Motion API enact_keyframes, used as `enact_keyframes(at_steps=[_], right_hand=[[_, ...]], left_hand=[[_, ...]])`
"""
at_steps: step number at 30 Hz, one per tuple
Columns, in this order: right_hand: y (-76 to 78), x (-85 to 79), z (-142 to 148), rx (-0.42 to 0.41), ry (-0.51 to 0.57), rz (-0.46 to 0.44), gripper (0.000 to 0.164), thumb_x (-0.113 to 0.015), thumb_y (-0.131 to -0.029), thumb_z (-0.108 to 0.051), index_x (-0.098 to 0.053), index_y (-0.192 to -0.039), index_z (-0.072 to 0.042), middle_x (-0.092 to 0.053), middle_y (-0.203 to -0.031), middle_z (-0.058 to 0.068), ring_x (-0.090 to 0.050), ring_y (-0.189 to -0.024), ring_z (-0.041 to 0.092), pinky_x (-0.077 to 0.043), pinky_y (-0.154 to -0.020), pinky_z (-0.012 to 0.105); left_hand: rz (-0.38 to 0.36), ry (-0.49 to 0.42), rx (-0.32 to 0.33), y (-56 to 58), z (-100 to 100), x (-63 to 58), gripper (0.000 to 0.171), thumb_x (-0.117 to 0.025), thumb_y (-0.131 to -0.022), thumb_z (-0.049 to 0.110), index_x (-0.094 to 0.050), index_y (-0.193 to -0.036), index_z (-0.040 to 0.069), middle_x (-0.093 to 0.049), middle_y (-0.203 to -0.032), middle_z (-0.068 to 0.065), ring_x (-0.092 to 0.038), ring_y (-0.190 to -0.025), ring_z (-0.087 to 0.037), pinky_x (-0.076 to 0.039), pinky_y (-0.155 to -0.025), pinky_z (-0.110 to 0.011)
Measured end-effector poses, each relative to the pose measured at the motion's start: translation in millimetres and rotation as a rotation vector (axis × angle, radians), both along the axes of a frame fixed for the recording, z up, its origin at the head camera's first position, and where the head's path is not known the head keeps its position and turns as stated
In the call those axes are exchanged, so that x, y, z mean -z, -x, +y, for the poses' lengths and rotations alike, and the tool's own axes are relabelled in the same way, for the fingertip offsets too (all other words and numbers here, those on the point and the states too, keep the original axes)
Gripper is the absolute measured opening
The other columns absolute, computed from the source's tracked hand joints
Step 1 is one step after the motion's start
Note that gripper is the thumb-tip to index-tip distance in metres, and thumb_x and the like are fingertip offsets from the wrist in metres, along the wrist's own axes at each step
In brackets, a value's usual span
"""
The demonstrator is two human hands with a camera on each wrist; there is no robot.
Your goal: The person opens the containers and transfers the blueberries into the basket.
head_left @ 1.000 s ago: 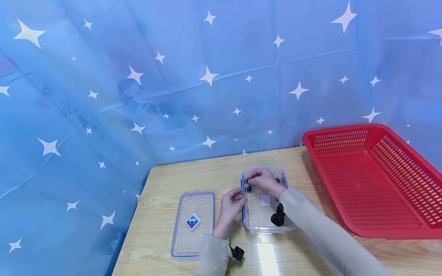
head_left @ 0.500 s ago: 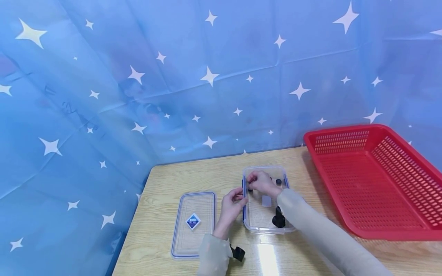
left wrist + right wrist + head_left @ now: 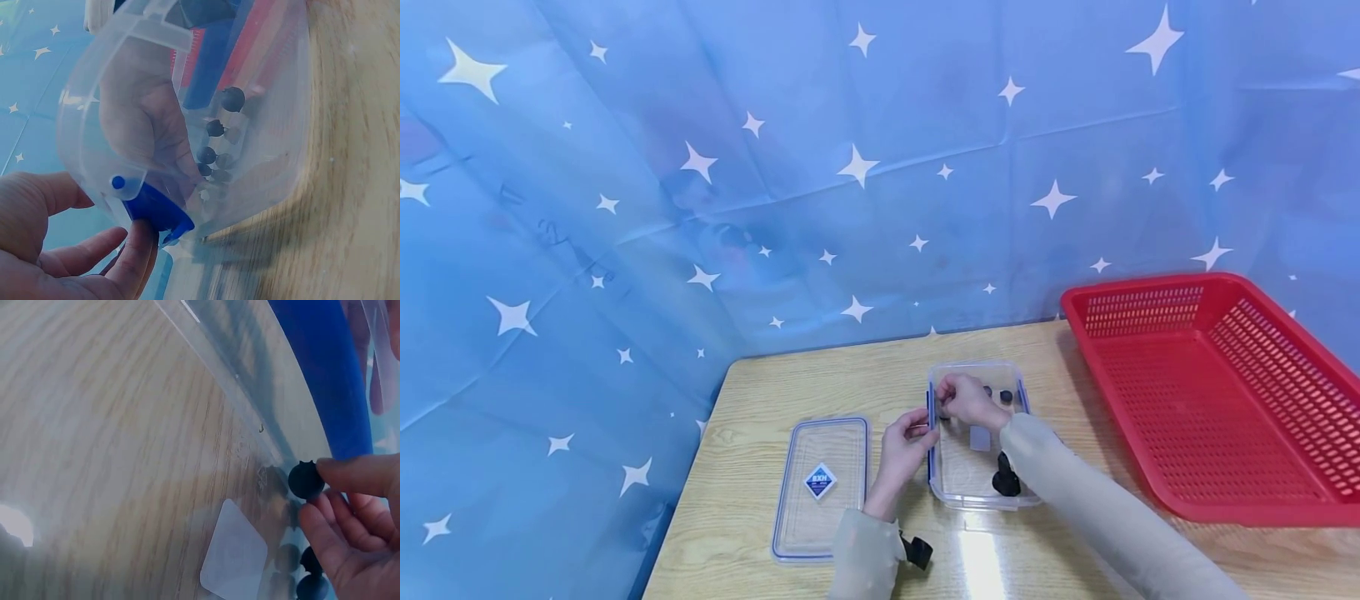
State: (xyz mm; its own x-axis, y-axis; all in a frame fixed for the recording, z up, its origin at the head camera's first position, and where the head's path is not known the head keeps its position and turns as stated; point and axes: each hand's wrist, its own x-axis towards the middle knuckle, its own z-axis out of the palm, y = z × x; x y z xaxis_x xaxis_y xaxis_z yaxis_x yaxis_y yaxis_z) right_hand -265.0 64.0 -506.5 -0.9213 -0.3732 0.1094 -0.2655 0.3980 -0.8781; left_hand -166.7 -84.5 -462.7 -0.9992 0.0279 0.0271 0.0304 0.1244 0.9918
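A clear plastic food container (image 3: 955, 492) with blue clips stands without its lid on the table. My right hand (image 3: 967, 400) reaches inside at its far left corner. Thumb and fingertip pinch a blueberry (image 3: 306, 480) there, close to the wall. More blueberries (image 3: 312, 587) lie just beside the fingers, and another blueberry (image 3: 1006, 397) sits towards the far right of the container. My left hand (image 3: 904, 450) holds the container's left side from outside, its fingers at the blue clip (image 3: 156, 209).
The clear lid (image 3: 820, 517) with a blue edge lies flat on the left of the wooden table (image 3: 737, 467). A big red plastic basket (image 3: 1195, 417) stands at the right. Behind the table hangs a blue cloth (image 3: 880, 208) with white stars.
My right hand has shifted slightly nearer inside the container, partly covering the berries at the left wall. Two berries towards the right side show more plainly. My left hand stays in place.
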Motion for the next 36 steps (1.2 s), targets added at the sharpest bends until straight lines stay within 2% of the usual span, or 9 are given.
enact_keyframes(at_steps=[9,17,22,28,33,36], right_hand=[[-1.9,-3.9,-4.6,0.050,-0.128,-0.024,0.019,-0.063,-0.069,0.013,-0.057,-0.079,-0.002,-0.058,-0.073,0.004,-0.051,-0.066,0.013,-0.044,-0.061,0.024],[-4.5,-11.5,-1.6,0.113,-0.054,-0.072,0.013,-0.062,-0.073,0.008,-0.059,-0.084,0.001,-0.060,-0.077,0.007,-0.054,-0.069,0.017,-0.046,-0.062,0.027],[-6.3,-26.4,1.4,0.140,-0.006,-0.131,0.014,-0.063,-0.076,0.007,-0.058,-0.088,0.003,-0.059,-0.080,0.008,-0.054,-0.073,0.018,-0.047,-0.064,0.028],[-3.4,-48.3,8.5,0.151,0.046,-0.081,0.013,-0.066,-0.079,0.005,-0.059,-0.090,0.005,-0.063,-0.085,0.013,-0.057,-0.078,0.020,-0.047,-0.069,0.027],[-3.5,-67.3,16.8,0.177,0.103,-0.104,0.015,-0.066,-0.082,0.002,-0.059,-0.095,0.004,-0.064,-0.091,0.014,-0.059,-0.084,0.022,-0.049,-0.074,0.028],[-3.4,-78.5,23.2,0.194,0.117,-0.094,0.017,-0.066,-0.083,0.000,-0.058,-0.097,0.005,-0.063,-0.093,0.014,-0.058,-0.085,0.022,-0.049,-0.074,0.028]], left_hand=[[0.002,0.000,-0.008,-0.1,1.0,0.0,0.035,-0.060,-0.080,-0.010,-0.053,-0.112,-0.020,-0.057,-0.109,-0.035,-0.057,-0.096,-0.044,-0.051,-0.077,-0.023],[0.004,-0.010,-0.003,0.0,0.7,2.9,0.035,-0.061,-0.080,-0.009,-0.053,-0.112,-0.021,-0.057,-0.109,-0.036,-0.056,-0.097,-0.047,-0.051,-0.076,-0.022],[-0.004,-0.034,-0.004,1.3,0.4,4.6,0.036,-0.060,-0.079,-0.010,-0.053,-0.112,-0.021,-0.056,-0.109,-0.036,-0.057,-0.096,-0.045,-0.049,-0.073,-0.016],[-0.004,-0.048,-0.007,1.8,0.4,6.0,0.035,-0.060,-0.079,-0.011,-0.053,-0.112,-0.022,-0.055,-0.109,-0.037,-0.055,-0.097,-0.047,-0.048,-0.072,-0.014],[-0.010,-0.032,-0.014,2.8,0.4,6.3,0.034,-0.060,-0.080,-0.010,-0.053,-0.111,-0.021,-0.056,-0.109,-0.036,-0.056,-0.096,-0.044,-0.050,-0.074,-0.018],[-0.016,-0.023,-0.023,8.8,-0.7,18.9,0.033,-0.062,-0.080,-0.008,-0.056,-0.111,-0.017,-0.059,-0.107,-0.030,-0.059,-0.093,-0.034,-0.051,-0.074,-0.019]])
